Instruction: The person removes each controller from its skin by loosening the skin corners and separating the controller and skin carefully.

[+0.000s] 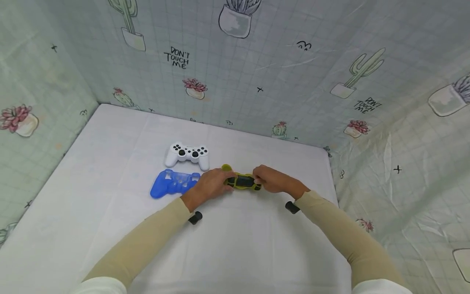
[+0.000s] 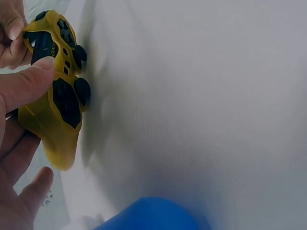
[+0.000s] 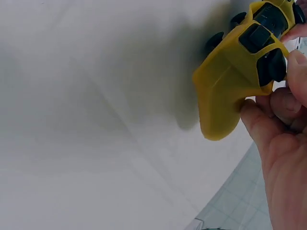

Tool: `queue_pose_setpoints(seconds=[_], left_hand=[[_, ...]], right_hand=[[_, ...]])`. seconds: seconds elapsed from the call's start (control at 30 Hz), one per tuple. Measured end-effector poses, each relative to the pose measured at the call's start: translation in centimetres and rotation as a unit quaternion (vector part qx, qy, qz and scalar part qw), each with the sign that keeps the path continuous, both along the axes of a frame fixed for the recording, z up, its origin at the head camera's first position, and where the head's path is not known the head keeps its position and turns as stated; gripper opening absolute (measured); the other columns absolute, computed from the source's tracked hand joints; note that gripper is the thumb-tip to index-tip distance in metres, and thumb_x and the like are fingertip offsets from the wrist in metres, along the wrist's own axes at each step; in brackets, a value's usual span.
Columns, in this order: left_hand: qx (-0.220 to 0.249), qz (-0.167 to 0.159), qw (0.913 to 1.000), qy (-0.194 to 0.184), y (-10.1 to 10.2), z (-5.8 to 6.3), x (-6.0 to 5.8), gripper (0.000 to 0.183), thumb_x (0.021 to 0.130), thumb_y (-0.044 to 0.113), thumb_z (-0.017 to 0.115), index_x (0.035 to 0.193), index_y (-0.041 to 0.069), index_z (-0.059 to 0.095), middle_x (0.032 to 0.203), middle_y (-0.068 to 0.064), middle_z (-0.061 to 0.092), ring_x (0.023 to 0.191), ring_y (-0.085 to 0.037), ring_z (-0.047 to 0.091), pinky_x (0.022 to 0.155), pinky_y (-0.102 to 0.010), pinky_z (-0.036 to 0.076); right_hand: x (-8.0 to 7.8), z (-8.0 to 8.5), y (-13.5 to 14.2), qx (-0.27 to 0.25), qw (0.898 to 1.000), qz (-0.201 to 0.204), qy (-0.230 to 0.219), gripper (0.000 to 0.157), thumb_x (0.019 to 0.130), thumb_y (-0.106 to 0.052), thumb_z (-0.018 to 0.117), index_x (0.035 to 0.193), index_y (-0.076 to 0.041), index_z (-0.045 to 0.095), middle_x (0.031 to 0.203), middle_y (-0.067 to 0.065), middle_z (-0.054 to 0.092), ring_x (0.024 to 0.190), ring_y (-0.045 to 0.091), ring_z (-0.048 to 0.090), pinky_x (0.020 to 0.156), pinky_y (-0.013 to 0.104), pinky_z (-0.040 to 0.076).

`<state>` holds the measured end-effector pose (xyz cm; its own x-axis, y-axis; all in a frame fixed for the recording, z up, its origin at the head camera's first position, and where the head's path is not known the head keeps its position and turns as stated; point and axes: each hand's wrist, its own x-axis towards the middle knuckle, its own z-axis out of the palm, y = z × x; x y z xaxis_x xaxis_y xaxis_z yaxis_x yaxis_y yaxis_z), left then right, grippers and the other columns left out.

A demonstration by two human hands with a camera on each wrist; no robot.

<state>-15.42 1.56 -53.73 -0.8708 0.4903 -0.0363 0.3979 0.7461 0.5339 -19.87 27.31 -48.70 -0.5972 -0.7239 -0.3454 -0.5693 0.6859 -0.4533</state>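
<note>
Both hands hold a black game controller [image 1: 245, 181] dressed in a yellow silicone cover [image 3: 225, 86], tilted above the white table. My left hand [image 1: 214, 182] grips one end; in the left wrist view its thumb presses the controller's edge by the middle, and some fingers pass behind. At the other end my right hand [image 1: 271, 179] pinches the cover's rim between thumb and curled fingers, as the right wrist view shows. Black thumbsticks [image 2: 82, 91] and buttons show through the cover's openings. The fingertips behind the controller are partly hidden.
A blue silicone controller cover [image 1: 161, 185] lies left of my left hand, partly behind it. Farther back rests a white game controller [image 1: 188, 153]. The white table [image 1: 121, 163] meets cactus-printed cloth walls [image 1: 227, 81] at its back and sides.
</note>
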Motion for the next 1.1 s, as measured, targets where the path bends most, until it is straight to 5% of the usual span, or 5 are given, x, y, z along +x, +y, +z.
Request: queue_pose_setpoints(seconds=[0.2, 0.37, 0.47, 0.7, 1.1], left_hand=[[0.000, -0.038, 0.9975, 0.058, 0.4, -0.7, 0.4, 0.044, 0.092, 0.031, 0.081, 0.132, 0.019, 0.068, 0.127, -0.003, 0.074, 0.109, -0.026, 0.071, 0.090, -0.042, 0.059], [-0.014, -0.104, 0.9746, 0.198, 0.4, -2.0, 1.0, 0.041, 0.095, 0.026, 0.078, 0.132, 0.014, 0.068, 0.133, -0.005, 0.070, 0.115, -0.024, 0.070, 0.099, -0.039, 0.058], [-0.016, -0.108, 0.9668, 0.231, 0.4, -2.2, 0.9, 0.041, 0.095, 0.024, 0.078, 0.134, 0.014, 0.069, 0.134, -0.005, 0.068, 0.117, -0.023, 0.070, 0.097, -0.036, 0.059], [-0.016, -0.109, 0.9820, 0.154, 0.0, -1.2, -0.4, 0.040, 0.096, 0.025, 0.076, 0.134, 0.016, 0.068, 0.133, -0.001, 0.071, 0.110, -0.023, 0.074, 0.091, -0.039, 0.061], [-0.027, -0.099, 0.9912, 0.083, -0.4, -0.4, -1.6, 0.044, 0.097, 0.027, 0.074, 0.139, 0.019, 0.065, 0.135, -0.002, 0.072, 0.113, -0.023, 0.073, 0.094, -0.042, 0.060]], right_hand=[[1.2, -0.8, 1.0, -0.015, 0.997, -0.003, 0.073, 0.015, 0.106, -0.007, 0.057, 0.092, -0.011, 0.051, 0.087, 0.000, 0.051, 0.087, 0.016, 0.042, 0.078, 0.030, 0.041], [1.7, -2.1, 1.4, -0.022, 0.996, -0.040, 0.079, 0.010, 0.106, -0.010, 0.056, 0.097, -0.009, 0.053, 0.093, 0.003, 0.055, 0.088, 0.016, 0.045, 0.079, 0.030, 0.042], [1.6, -2.4, 1.4, -0.026, 0.995, -0.057, 0.073, 0.011, 0.106, -0.010, 0.055, 0.097, -0.009, 0.052, 0.095, 0.005, 0.055, 0.089, 0.018, 0.046, 0.080, 0.033, 0.043], [1.4, -2.3, 1.5, -0.041, 0.996, -0.047, 0.066, 0.012, 0.107, -0.008, 0.054, 0.096, -0.009, 0.050, 0.093, 0.004, 0.052, 0.090, 0.019, 0.046, 0.080, 0.035, 0.041], [2.3, -2.9, 2.6, -0.066, 0.992, -0.060, 0.084, 0.014, 0.106, -0.008, 0.054, 0.094, -0.010, 0.048, 0.088, 0.002, 0.047, 0.087, 0.017, 0.043, 0.077, 0.033, 0.040]])
